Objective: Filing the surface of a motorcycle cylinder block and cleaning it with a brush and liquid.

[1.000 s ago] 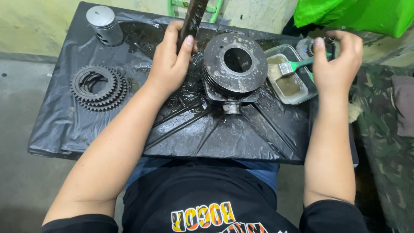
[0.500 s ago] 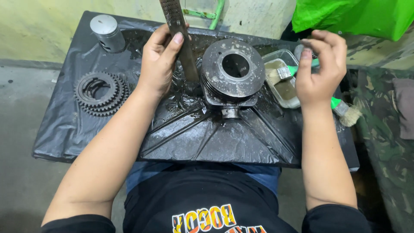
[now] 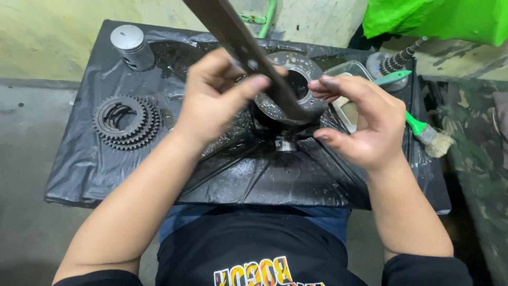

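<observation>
Your left hand grips long dark metal bar, fingers closed round it, bar slanting above engine cylinder. Your right hand half curled beside cylinder, fingertips at bar's lower end; grip unclear. Green-handled brush right of cylinder. Gear stack, piston left of cylinder.

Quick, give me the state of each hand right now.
Left hand: closed on a flat metal bar.
Right hand: half curled, fingertips at the bar's lower end by the cylinder; grip cannot be told.
</observation>
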